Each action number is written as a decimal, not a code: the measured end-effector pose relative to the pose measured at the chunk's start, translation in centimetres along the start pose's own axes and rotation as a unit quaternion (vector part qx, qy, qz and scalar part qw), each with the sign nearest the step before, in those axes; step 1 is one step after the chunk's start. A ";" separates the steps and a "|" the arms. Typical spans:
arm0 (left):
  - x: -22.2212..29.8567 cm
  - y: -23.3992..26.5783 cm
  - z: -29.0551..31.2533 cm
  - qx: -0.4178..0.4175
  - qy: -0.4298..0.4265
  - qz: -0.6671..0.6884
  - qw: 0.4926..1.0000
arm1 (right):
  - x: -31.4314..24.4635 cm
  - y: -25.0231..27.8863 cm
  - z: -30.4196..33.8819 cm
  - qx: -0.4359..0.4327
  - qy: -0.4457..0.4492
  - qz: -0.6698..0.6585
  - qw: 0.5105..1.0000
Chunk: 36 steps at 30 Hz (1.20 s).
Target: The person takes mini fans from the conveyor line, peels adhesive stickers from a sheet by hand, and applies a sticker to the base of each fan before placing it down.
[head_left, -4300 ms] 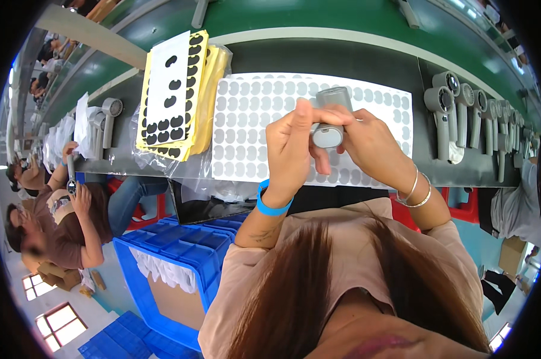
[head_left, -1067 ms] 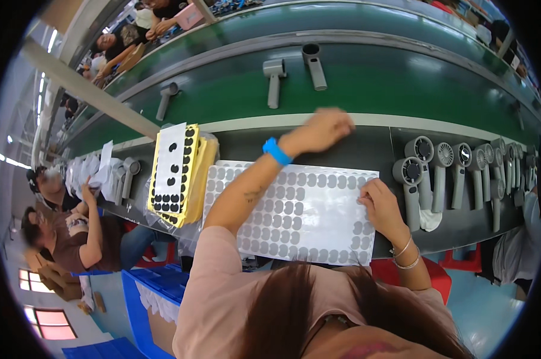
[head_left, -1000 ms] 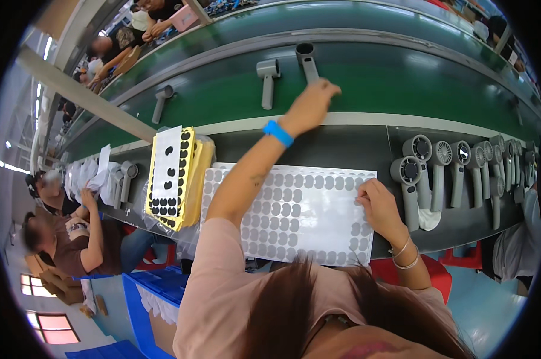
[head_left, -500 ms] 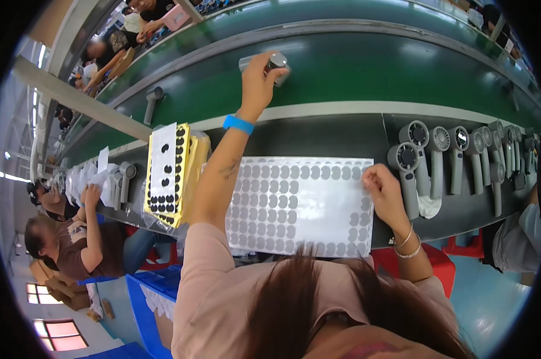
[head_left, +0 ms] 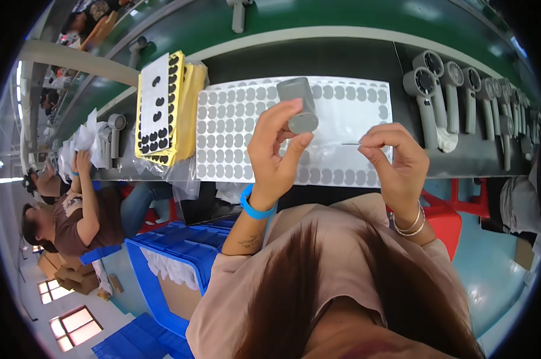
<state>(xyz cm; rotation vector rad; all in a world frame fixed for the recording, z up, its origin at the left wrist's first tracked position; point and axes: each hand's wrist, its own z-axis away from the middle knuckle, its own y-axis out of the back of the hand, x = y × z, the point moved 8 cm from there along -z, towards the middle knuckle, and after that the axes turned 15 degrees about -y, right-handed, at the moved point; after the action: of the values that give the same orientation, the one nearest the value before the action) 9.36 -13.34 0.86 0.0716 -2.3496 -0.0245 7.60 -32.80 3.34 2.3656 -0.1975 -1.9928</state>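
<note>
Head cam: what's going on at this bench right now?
A person at a bench beside a green conveyor holds a grey cylindrical handheld-fan part up in the left hand. The right hand pinches a thin needle-like tool next to it. Below both lies a white sheet of grey oval stickers. A yellow stack of black sticker sheets sits to the left, and a row of grey handheld fans to the right.

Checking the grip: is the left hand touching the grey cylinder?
Touching. The head view shows the left hand with fingers wrapped on the grey cylinder.
</note>
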 end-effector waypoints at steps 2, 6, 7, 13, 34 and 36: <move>1.0 -0.4 0.7 -0.025 -0.012 -0.039 0.999 | -0.8 -0.4 0.6 -0.001 0.011 0.012 1.000; 1.5 -1.0 1.8 -0.028 -0.006 -0.045 0.999 | -2.1 -0.9 1.6 -0.002 0.048 0.093 0.994; 1.3 -0.9 2.0 -0.026 -0.001 -0.028 0.999 | -1.7 -0.9 1.7 -0.006 0.025 0.056 0.998; 1.3 -0.8 2.5 -0.022 0.070 0.063 0.995 | -0.5 -2.0 1.2 -0.024 -0.068 -0.028 0.997; 0.1 -0.4 1.2 -0.053 0.120 0.140 0.981 | 0.4 -4.0 -0.6 -0.087 -0.114 -0.110 0.984; 0.1 -0.3 1.2 -0.055 0.121 0.135 0.982 | 0.4 -4.0 -0.6 -0.085 -0.115 -0.107 0.984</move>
<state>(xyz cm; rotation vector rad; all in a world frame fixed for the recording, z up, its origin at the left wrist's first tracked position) 8.40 -13.69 0.07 -0.2849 -2.0921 -0.0123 8.56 -28.96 2.64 2.1291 0.2230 -2.2747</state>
